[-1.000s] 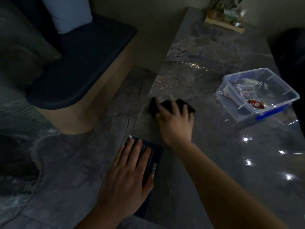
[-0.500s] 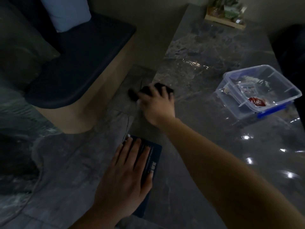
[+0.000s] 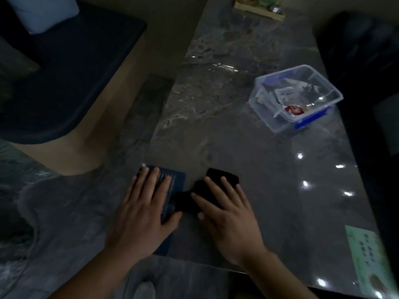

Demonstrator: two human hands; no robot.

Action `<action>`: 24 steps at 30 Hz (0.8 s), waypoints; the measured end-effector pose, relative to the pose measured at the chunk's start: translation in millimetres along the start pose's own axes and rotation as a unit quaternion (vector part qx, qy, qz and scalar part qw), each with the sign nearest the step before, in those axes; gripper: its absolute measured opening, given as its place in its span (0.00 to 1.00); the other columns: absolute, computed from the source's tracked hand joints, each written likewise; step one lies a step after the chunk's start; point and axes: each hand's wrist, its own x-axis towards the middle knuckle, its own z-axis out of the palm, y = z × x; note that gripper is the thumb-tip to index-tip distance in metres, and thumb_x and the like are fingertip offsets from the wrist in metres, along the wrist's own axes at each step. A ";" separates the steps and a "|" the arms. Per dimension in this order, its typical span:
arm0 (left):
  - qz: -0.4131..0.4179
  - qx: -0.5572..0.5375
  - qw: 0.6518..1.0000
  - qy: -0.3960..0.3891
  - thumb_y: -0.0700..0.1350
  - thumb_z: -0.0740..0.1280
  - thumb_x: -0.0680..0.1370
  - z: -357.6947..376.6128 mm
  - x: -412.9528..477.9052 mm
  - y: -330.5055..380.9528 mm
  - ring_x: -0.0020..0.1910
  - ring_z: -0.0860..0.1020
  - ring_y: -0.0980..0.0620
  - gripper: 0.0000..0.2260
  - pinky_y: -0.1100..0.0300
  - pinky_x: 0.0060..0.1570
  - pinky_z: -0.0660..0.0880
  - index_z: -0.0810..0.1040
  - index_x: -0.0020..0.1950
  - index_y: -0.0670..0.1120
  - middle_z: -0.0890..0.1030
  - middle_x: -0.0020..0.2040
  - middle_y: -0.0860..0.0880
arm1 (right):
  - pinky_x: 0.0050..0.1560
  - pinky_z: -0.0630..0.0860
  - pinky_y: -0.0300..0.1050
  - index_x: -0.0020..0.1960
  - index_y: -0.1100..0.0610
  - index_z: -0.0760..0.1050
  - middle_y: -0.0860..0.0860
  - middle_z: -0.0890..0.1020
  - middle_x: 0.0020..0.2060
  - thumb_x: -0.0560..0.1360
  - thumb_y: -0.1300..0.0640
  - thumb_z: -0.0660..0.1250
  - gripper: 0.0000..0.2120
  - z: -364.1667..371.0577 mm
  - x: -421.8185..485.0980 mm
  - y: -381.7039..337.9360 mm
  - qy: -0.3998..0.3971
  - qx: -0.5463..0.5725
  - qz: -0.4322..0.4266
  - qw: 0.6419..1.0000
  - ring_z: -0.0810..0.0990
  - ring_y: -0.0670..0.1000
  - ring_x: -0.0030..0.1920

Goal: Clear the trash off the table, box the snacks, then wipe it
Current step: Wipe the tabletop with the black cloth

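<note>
A black cloth (image 3: 222, 179) lies on the dark marble table (image 3: 226, 134) near its front left corner. My right hand (image 3: 226, 214) presses flat on the cloth, fingers spread over it. My left hand (image 3: 144, 208) rests flat on a dark blue booklet (image 3: 176, 180) that overhangs the table's left edge. A clear plastic box (image 3: 323, 91) with a blue latch stands at the right and holds snack packets, one of them red (image 3: 294, 109).
A navy cushioned bench (image 3: 71, 67) on a tan base stands left of the table, with a pale pillow (image 3: 46, 11) on it. A wooden tray with plants (image 3: 259, 9) sits at the far end. A green printed sheet (image 3: 367, 260) lies at the front right corner.
My right hand has drawn the black cloth back from the table's far left edge toward me, ending beside my left hand. The left hand stayed on the booklet.
</note>
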 end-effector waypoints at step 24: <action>0.075 0.042 0.996 -0.016 0.68 0.40 0.75 14.6 153.8 163.8 0.79 0.41 0.41 0.30 0.29 0.71 0.41 0.42 0.77 0.63 0.45 0.81 0.48 | 0.77 0.44 0.63 0.75 0.30 0.49 0.44 0.50 0.80 0.80 0.36 0.45 0.23 -30.3 -37.0 160.8 0.053 -0.027 0.300 0.952 0.45 0.59 0.79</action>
